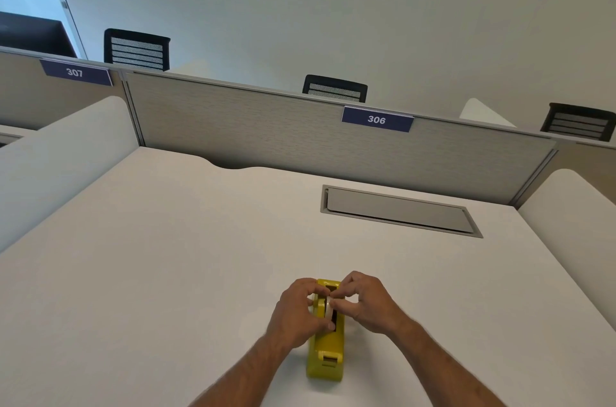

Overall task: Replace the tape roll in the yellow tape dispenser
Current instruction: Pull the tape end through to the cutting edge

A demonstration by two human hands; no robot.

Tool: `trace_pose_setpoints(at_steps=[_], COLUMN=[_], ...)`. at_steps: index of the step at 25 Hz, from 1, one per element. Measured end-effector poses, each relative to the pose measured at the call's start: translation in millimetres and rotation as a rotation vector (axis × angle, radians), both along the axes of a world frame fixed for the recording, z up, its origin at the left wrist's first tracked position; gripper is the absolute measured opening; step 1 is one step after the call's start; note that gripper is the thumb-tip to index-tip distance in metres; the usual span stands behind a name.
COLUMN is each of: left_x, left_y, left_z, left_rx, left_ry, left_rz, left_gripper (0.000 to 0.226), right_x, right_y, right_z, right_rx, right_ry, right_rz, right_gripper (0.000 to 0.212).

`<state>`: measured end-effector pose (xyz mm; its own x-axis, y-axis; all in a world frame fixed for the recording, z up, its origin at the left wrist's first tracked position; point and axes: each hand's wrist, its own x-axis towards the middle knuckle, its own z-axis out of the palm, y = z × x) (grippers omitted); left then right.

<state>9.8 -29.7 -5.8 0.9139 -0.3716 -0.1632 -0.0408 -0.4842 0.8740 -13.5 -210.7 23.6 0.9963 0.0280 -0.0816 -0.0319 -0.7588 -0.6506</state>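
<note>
Both hands, left hand (301, 310) and right hand (361, 301), pinch what seems the tape roll (328, 304) over the yellow tape dispenser (326, 348), steadying it above the well.

Both hands (333, 308) apparently grip tape roll (328, 304) in yellow dispenser (326, 353).
</note>
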Motion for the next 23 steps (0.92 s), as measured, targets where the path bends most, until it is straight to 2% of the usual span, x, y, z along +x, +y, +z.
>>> trace_pose_setpoints(at_steps=[6,17,23], left_x=[0.5,3.4,3.9], left_y=[1.3,2.2,1.7], left_z=[-0.1,-7.2,-4.6], left_rx=[0.002,-0.015,-0.001], left_ry=[0.0,-0.009,-0.004], left_rz=[-0.014,-0.022,-0.02], left_gripper=[0.062,0.063,0.062], right_x=[3.2,-1.3,-0.8], right_y=[1.0,4.9,5.0], right_z=[2.9,3.8,5.0], right_rx=[-0.004,-0.093,-0.108], right_ry=[0.007,0.032,0.027], right_rz=[-0.018,0.014,0.01], right_gripper=[0.015,0.043,0.04])
